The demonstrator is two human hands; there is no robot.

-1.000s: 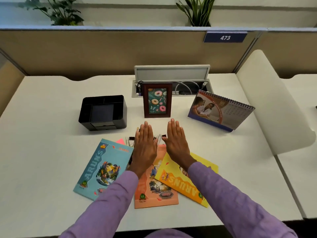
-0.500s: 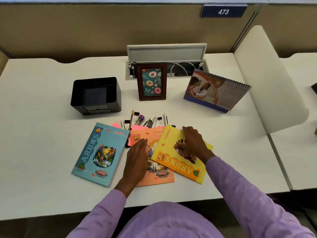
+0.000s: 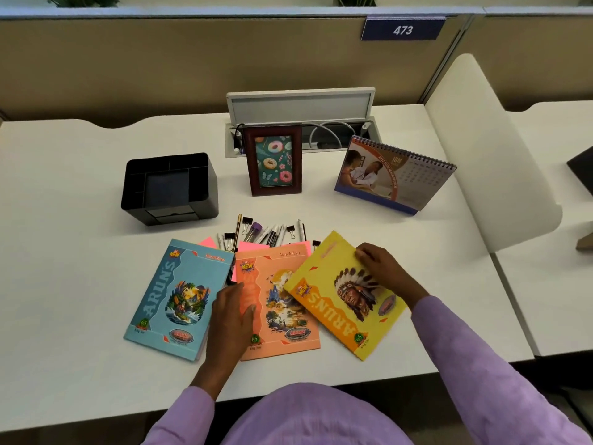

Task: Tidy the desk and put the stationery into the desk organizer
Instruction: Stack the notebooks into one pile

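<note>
Setting: open-plan office, one cubicle workstation. Evidence follows.

Beige fabric partition [image 3: 160,62] runs along the back of the white counter [image 3: 64,175]. Blue number plate [image 3: 403,28] reading "473" is fixed to the partition's top rail. Curved white divider panel [image 3: 487,146] separates this station from the neighbouring one on the right. Cable hatch [image 3: 301,106] is set into the counter, lid raised, white cables visible inside. Desk calendar [image 3: 393,176], spiral-bound, stands near the hatch. Black desk organizer [image 3: 170,187] and a framed doughnut picture [image 3: 272,160] also stand there. Potted plant leaves [image 3: 80,0] show above the partition.
</note>
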